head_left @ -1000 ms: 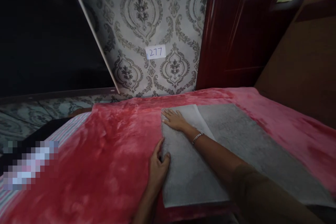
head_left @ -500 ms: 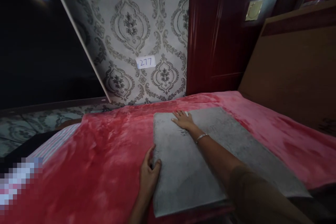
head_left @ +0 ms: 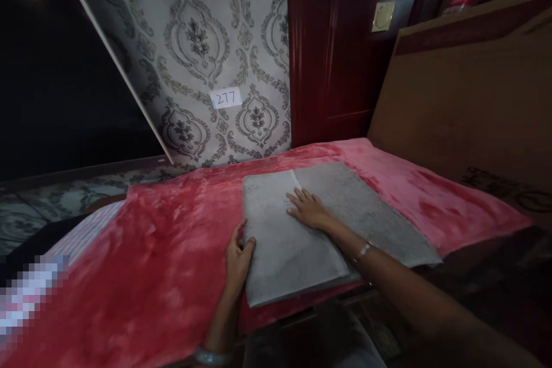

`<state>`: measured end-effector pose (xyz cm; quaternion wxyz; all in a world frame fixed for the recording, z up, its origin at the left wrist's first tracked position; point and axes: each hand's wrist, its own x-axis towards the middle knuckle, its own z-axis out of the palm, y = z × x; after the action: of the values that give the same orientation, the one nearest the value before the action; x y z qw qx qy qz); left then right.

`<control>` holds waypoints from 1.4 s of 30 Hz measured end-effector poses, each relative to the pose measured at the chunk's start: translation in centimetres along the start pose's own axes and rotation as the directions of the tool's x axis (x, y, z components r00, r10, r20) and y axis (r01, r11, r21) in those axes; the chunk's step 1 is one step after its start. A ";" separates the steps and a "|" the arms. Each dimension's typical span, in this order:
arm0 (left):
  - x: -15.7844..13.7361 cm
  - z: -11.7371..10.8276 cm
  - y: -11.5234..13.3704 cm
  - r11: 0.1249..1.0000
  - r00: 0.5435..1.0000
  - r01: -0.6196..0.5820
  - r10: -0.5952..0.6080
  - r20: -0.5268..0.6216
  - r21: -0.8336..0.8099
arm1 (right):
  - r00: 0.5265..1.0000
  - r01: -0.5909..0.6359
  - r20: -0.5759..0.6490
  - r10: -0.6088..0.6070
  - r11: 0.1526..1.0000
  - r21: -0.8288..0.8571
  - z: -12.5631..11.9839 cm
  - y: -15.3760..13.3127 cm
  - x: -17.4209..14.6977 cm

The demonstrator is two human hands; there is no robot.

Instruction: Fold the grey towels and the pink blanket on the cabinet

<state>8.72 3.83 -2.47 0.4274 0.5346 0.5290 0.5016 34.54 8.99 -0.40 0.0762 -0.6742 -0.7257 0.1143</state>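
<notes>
Touching the grey cloth [head_left: 287, 259] at its left edge with the left hand [head_left: 236, 259], half-curled, thumb parted; pressing on top with the right hand [head_left: 311, 211], flat, clasping nothing visible in either. Apparently folded, on the red blanket [head_left: 181, 264]; could wrinkle or skew from uneven sideways pressing.

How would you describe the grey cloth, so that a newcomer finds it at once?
Start at the patterned wall and look down to the red and pink blanket. On the blanket lies a grey cloth, with the right hand spread on top and the left hand at its left edge. Its dull grey colour sets it apart from the bright blanket.
</notes>
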 end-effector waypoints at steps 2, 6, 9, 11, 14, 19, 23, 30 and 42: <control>0.0 0.0 0.1 1.000 1.000 -0.010 0.010 0.005 -0.002 | 0.997 0.046 -0.059 -0.047 0.999 -0.020 1.5 1.5 -4.0; -0.2 0.2 0.7 0.999 1.000 -0.011 0.011 0.010 -0.036 | 0.988 0.062 -0.139 -0.061 0.998 0.002 3.8 5.3 -10.7; -0.3 0.2 1.0 0.997 0.999 -0.019 0.021 0.028 -0.076 | 0.980 0.060 -0.195 -0.048 0.997 0.057 4.3 8.8 -13.8; -0.3 0.1 1.0 0.996 0.999 -0.026 0.029 0.031 -0.080 | 0.967 -0.001 -0.256 0.020 0.997 0.077 4.0 11.3 -15.0; -0.1 0.0 0.9 0.997 0.999 -0.028 0.029 0.026 -0.070 | 0.901 -0.219 -0.363 0.237 0.971 0.091 3.1 14.9 -16.1; 0.0 -0.1 1.3 0.999 0.999 -0.013 0.014 0.029 -0.041 | 0.757 -0.459 -0.402 0.515 0.857 0.233 1.4 18.3 -16.8; -0.3 -0.1 2.1 0.999 1.000 -0.024 0.025 0.018 -0.047 | 0.670 -0.395 -0.364 0.647 0.725 0.564 0.2 19.5 -16.8; -0.4 0.1 2.5 0.999 1.000 0.004 -0.004 0.004 -0.042 | 0.693 -0.161 -0.188 0.696 0.404 0.901 -0.1 20.0 -17.6; 0.8 -0.3 0.3 0.991 0.988 -0.102 0.090 -0.126 -0.087 | 0.564 0.511 -0.145 0.813 -0.206 0.834 2.6 13.6 -16.2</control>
<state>8.45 4.56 -2.03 0.3942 0.5076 0.5038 0.5772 48.20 -6.41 -5.80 0.8438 -0.4190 -0.0977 0.3207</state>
